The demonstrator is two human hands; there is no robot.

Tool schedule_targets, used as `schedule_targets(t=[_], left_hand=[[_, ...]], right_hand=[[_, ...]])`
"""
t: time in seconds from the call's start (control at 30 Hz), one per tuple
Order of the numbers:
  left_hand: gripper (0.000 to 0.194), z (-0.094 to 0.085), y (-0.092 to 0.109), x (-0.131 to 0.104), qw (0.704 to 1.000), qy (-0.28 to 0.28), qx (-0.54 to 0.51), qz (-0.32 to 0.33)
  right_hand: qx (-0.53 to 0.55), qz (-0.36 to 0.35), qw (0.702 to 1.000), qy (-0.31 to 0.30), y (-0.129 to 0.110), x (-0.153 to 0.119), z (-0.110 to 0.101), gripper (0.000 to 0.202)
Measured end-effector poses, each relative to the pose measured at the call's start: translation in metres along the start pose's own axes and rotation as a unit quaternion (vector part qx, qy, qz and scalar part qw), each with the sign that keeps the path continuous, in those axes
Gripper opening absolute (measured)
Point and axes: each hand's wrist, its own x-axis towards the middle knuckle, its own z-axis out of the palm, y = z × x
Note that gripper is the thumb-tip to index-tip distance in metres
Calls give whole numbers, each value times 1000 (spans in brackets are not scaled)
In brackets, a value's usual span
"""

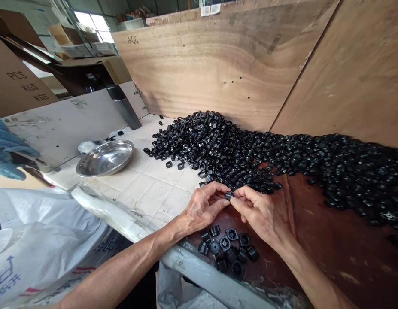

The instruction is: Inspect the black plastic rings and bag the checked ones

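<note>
Between the fingertips of both hands is a small black plastic cap (pixel 229 195). My left hand (pixel 208 205) pinches it from the left, and my right hand (pixel 257 209) pinches it from the right. Fingers hide part of the cap. Just below the hands, near the table's front edge, lies a small group of black caps (pixel 225 243), some showing a spoked inside. Behind the hands rises a heap of black rings (pixel 205 137). To the right spreads a long pile of flatter black parts (pixel 347 171).
A shallow steel bowl (pixel 105 159) stands on the tiled left part of the table, with a dark bottle (pixel 124 107) behind it. A tall wooden board (pixel 211 64) closes off the back. White woven sacks (pixel 41 244) hang at the lower left. A blue glove (pixel 8 146) rests at the left edge.
</note>
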Motion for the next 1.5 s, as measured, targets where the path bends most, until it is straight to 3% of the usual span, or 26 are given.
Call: schedule_targets(t=[0.1,0.17,0.2,0.27,0.37,0.43,0.57,0.73,0.83,1.0,1.1,1.3,1.5], left_hand=[[18,-9,11,0,990,-92,103,-7],[16,-14,17,2,971,-176,158,-27],[20,-15,18,2,963,-191,188,-33],[33,-14,16,3,955,-140,258,-38],[32,-10,2,4,938,-31,343,-28],[33,-6,-8,5,927,-19,375,0],[19,-3,-17,4,914,-30,403,44],[24,0,-13,2,941,-1,335,41],[27,0,-11,3,964,16,264,20],[30,-2,-11,5,969,42,235,66],[32,-2,-11,4,979,32,190,66],[28,-1,-12,-2,999,8,40,-20],[18,-4,-12,1,992,22,86,87]], right_hand=[[-40,60,994,-87,-4,0,-11,41],[-131,49,986,-86,-3,2,-24,43],[-183,45,979,-72,-1,3,-32,40],[-273,64,959,-48,6,5,-46,30],[-336,106,935,-32,18,7,-55,20],[-342,88,935,-22,24,8,-50,30],[-362,12,932,-9,28,10,-29,14],[-320,-5,948,9,25,13,-25,9],[-213,-26,976,27,21,13,-27,15],[-20,-70,997,10,11,8,-17,23],[-20,-89,995,30,7,5,-11,22],[-65,-135,987,57,2,5,-10,15],[-70,-152,984,68,3,4,-8,13]])
